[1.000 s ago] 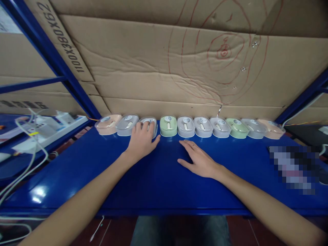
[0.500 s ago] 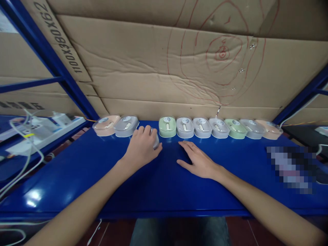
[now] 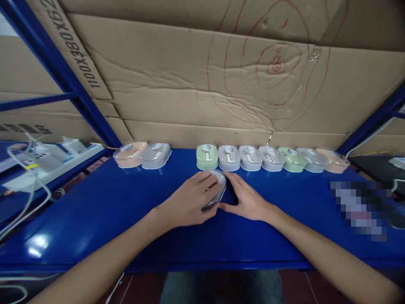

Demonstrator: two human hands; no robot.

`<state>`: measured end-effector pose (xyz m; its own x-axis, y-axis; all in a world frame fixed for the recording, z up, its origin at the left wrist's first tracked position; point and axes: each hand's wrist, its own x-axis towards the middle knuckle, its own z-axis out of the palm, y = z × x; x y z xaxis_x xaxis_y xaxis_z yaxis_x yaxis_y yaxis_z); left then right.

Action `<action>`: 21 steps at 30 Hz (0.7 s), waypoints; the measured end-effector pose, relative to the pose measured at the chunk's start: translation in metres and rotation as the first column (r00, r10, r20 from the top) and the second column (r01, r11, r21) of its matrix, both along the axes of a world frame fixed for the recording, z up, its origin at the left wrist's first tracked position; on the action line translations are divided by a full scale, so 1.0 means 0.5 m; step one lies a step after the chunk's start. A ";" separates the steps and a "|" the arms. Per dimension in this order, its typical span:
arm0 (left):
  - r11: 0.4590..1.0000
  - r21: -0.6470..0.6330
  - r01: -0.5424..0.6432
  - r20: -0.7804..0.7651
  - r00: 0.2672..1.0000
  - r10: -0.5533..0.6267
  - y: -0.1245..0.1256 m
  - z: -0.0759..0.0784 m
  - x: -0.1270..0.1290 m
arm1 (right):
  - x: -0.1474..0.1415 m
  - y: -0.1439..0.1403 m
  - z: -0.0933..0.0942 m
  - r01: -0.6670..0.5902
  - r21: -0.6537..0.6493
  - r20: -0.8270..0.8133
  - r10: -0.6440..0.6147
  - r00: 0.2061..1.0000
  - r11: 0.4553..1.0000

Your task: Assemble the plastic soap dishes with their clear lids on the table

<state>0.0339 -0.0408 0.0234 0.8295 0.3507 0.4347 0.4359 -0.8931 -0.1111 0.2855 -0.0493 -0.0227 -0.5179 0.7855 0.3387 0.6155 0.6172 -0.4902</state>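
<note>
Mid-frame, just below the row: my left hand [image 3: 193,200] is wrapped over a clear-lidded case [image 3: 221,182], fingers curled across its top, thumb low on the near side. Case sits under those fingers, mostly covered, right side poking out toward my other hand. Looks tilted; can't tell if its base touches the table. My right hand [image 3: 245,196], right of centre, is open, thumb and index spread, tips at the case's right edge. Can't tell if they press on it. Thumb tips meet or nearly so.

Farther out, back of the blue table [image 3: 104,219]: left of centre, a pink case [image 3: 128,156] beside a grey case [image 3: 155,156]. Then a gap. Centre to right: green case [image 3: 207,157], three grey cases [image 3: 250,158], second green case [image 3: 291,160], one more grey, second pink case [image 3: 333,161]. Behind, cardboard panel [image 3: 152,105], red rings upper right. Left edge of frame: white power strip [image 3: 94,148].
</note>
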 end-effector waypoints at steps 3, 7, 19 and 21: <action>0.995 -0.064 0.076 0.032 0.997 -0.074 -0.004 -0.002 0.002 | 0.001 0.000 -0.002 0.018 -0.013 -0.042 -0.018 0.999 1.000; 0.975 -0.171 0.140 0.087 0.988 -0.127 -0.003 -0.002 0.003 | 0.002 0.002 0.001 -0.009 0.013 -0.069 0.009 0.998 1.000; 0.942 -0.329 0.058 0.198 0.980 0.009 0.036 -0.020 -0.022 | 0.015 0.011 0.005 0.143 0.029 -0.065 -0.141 0.988 0.989; 0.924 -0.381 0.008 0.189 0.980 0.069 0.045 -0.028 -0.025 | 0.014 0.009 0.006 0.163 0.023 -0.053 -0.161 0.986 0.986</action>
